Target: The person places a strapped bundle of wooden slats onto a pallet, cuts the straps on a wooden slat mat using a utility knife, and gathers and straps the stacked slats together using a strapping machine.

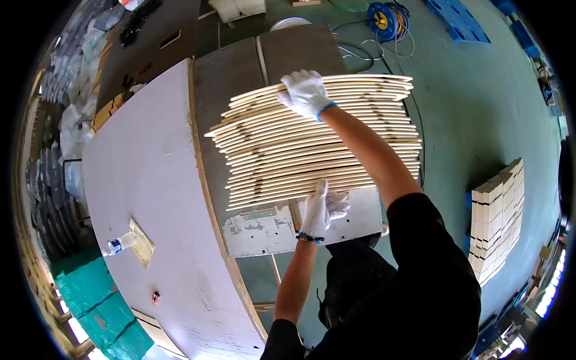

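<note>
A row of long, thin pale wooden slats (336,141) lies side by side across a work surface, with dark marks crossing them in bands. My right hand (304,95), in a white glove with a blue cuff, rests over the farthest slats, its fingers apart; what its fingertips touch is partly hidden. At the near edge of the row is my left hand (324,210), also gloved in white. Its thumb points up toward the nearest slat and its fingers extend to the right, holding nothing. A dark beaded bracelet (309,238) circles the left wrist.
To the left stands a large pale tabletop (150,174) bearing a plastic bottle (122,243) and a small red object (155,297). Strapped stacked wood (497,219) sits on the floor at right. Beyond the slats are a blue cable reel (389,21) and loose cables.
</note>
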### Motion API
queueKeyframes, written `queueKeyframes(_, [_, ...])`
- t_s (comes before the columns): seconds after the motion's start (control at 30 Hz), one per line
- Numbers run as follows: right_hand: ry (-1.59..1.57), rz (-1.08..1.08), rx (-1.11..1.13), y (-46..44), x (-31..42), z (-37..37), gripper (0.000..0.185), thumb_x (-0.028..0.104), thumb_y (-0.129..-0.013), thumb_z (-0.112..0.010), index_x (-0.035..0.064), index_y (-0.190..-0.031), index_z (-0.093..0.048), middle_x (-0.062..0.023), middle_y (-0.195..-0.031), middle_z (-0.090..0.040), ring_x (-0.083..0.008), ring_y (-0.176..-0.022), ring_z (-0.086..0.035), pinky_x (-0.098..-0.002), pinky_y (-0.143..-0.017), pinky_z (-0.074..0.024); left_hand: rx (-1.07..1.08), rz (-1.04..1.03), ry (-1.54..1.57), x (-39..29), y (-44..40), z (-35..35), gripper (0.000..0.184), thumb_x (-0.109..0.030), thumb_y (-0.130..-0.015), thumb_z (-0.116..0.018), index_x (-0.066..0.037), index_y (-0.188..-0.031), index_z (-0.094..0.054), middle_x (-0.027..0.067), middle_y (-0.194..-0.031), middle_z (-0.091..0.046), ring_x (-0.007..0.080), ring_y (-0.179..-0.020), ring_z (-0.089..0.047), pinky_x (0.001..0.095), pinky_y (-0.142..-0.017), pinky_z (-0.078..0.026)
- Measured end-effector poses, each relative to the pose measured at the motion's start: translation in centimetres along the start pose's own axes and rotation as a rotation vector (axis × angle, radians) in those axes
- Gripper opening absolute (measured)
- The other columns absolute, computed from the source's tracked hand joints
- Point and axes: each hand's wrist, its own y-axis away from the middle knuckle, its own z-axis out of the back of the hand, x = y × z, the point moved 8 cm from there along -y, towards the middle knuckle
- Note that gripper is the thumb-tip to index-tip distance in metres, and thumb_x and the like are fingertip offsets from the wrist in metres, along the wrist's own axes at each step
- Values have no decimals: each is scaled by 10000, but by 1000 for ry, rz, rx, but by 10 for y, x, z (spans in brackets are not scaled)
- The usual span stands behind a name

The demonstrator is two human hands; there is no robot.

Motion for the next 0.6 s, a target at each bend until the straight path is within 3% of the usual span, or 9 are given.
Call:
queueKeyframes(0.13, [17,-32,-4,1,-1,-4,373,465,-869,-659,99,-927,-700,-92,-830,-688,-264,-810,-663,-437,-750,-495,-88,-119,129,10,-9,3,854,-599,-934,-639,127,-1299,-378,331,-970,-687,394,-683,-731,472,-585,-647])
queueKeyframes(0.2, [20,-11,-20,2,-1,-3,363,460,-879,-649,102,-908,-699,-90,-823,-689,-253,-809,-662,-440,-747,-486,-192,-246,134,10,-7,2,845,-600,-934,-641,159,-1237,-426,320,-917,-698,372,-665,-734,436,-565,-647])
queueKeyframes(0.23, [20,3,-27,2,0,-2,359,458,-883,-644,104,-898,-698,-88,-820,-690,-248,-809,-662,-441,-745,-482,-161,-303,186,5,-4,-9,807,-612,-928,-643,155,-1128,-492,303,-841,-707,342,-639,-736,402,-534,-640])
queueKeyframes(0.27, [15,4,5,3,1,-5,357,456,-888,-639,104,-890,-698,-87,-816,-689,-245,-806,-660,-444,-745,-478,-224,-299,193,9,-3,-9,757,-638,-927,-628,106,-1038,-541,288,-795,-710,322,-622,-736,376,-515,-633])
queueKeyframes(0.33, [11,-22,63,0,-1,-8,355,453,-897,-629,106,-874,-697,-83,-808,-686,-239,-800,-655,-450,-746,-470,-354,-289,180,14,-3,-6,741,-674,-923,-603,62,-1000,-561,278,-794,-712,317,-612,-731,376,-502,-622])
queueKeyframes(0.4, [-9,-9,25,1,-2,-4,355,449,-903,-616,106,-857,-694,-82,-807,-684,-244,-789,-647,-456,-744,-462,-336,-320,162,17,-12,-4,777,-748,-910,-545,29,-897,-566,287,-787,-705,306,-589,-721,385,-499,-610])
queueKeyframes(0.53, [-22,9,-34,1,-2,-1,385,435,-945,-542,87,-895,-695,-110,-828,-702,-291,-801,-669,-496,-732,-484,-418,-332,105,10,-4,-7,749,-721,-930,-541,25,-859,-527,312,-767,-691,316,-552,-715,418,-454,-607])
queueKeyframes(0.6, [-35,-15,126,-1,-3,-5,444,462,-990,-446,93,-946,-690,-127,-886,-717,-307,-856,-679,-511,-770,-500,-472,-328,153,14,-6,-2,761,-696,-938,-556,63,-883,-517,319,-754,-684,329,-538,-707,414,-435,-597])
